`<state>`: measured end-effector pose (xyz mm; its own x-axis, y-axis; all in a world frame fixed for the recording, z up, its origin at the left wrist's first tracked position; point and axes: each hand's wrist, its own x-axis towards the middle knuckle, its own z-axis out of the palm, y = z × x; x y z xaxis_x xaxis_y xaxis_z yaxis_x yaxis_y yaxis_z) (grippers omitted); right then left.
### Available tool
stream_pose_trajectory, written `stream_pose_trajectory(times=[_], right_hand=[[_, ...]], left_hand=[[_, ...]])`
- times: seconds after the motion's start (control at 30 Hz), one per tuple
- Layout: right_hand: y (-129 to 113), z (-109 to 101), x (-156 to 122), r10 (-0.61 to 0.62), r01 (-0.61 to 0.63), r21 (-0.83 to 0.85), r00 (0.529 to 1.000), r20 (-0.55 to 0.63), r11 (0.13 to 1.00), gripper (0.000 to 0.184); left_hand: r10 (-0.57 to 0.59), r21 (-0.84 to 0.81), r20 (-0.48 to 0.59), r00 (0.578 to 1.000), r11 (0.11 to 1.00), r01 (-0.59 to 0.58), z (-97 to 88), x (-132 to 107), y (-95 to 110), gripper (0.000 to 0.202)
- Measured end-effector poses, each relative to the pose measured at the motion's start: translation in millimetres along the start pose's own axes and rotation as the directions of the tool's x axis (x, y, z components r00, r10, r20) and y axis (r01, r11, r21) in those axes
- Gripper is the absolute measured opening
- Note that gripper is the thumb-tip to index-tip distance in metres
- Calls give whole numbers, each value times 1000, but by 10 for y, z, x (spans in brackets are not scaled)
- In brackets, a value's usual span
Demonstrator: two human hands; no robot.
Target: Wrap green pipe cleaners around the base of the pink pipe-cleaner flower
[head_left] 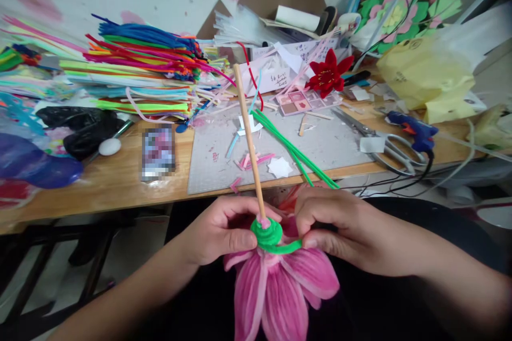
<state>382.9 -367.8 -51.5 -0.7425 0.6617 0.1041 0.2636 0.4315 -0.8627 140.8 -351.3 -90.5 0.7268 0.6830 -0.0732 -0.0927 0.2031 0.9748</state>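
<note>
A large pink flower (284, 298) hangs petals-down over my lap, its wooden stick stem (250, 144) pointing up. Round the flower's base, at the foot of the stick, winds a coiled green pipe cleaner (266, 233). My left hand (224, 229) grips this base from the left, thumb against the green coil. My right hand (332, 226) pinches the loose end of the green pipe cleaner and holds it out to the right of the coil. The left fingers behind the base are partly hidden.
On the table lie a grey cutting mat (212, 144), green pipe cleaners (292, 146), scissors (384, 144) and a blue glue gun (414, 128). Bundles of coloured pipe cleaners (144, 58) are stacked at back left. A red flower (330, 73) sits behind the mat.
</note>
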Motion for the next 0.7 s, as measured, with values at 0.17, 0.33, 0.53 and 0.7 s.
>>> stream_pose_trajectory(times=[0.17,0.33,0.53,0.7], right_hand=[[15,16,64,29,-31,-64,999,-25,997,6],[56,15,134,95,-97,-141,995,-23,985,8],[57,0,194,101,-105,-104,994,-40,989,11],[59,52,247,91,-101,-80,990,-112,992,8]], left_hand=[[15,67,-40,999,998,-13,28,12,21,32],[90,151,40,995,984,-95,-16,33,9,27],[42,152,52,998,987,-50,-21,80,3,24],[52,162,44,998,985,-58,-24,100,-13,22]])
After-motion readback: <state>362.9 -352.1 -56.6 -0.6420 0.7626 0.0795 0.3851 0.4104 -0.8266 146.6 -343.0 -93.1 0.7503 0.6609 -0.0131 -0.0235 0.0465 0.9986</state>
